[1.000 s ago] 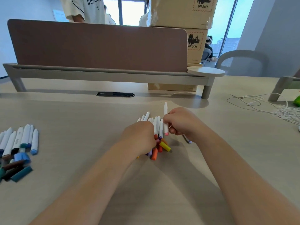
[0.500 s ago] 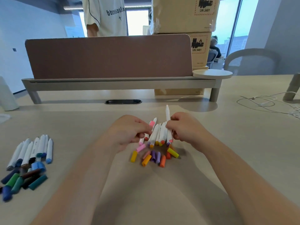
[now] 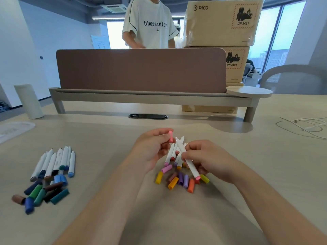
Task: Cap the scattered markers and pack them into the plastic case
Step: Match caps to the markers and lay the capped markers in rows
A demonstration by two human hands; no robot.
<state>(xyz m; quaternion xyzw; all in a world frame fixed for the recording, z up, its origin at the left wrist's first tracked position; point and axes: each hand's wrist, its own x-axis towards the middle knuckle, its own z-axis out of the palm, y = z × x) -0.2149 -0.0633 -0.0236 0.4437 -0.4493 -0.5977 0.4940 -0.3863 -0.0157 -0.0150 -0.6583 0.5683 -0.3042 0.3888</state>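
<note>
My left hand (image 3: 152, 149) pinches a pink cap (image 3: 170, 137) between thumb and fingers, just left of the tip of a white marker (image 3: 187, 160). My right hand (image 3: 208, 160) grips that marker by its middle, tilted, its pink end low at the right. Under both hands lie several white markers (image 3: 172, 154) and loose caps (image 3: 178, 181) in yellow, orange, purple and pink. A second group of white markers (image 3: 56, 161) with blue, green and brown caps (image 3: 44, 193) lies at the left. A clear plastic piece (image 3: 12, 129) lies at the far left edge.
A brown divider panel (image 3: 141, 69) on a raised shelf (image 3: 150, 98) crosses the desk behind the markers, with stacked cardboard boxes (image 3: 221, 23) behind it. A person in a white shirt (image 3: 148, 25) stands beyond. White cables (image 3: 304, 126) lie at the right, a pale cylinder (image 3: 29, 101) at the left.
My left hand has lifted a pink cap from the pile up to the marker's tip. My right hand has tilted the marker from upright to slanted. The camera has tipped upward.
</note>
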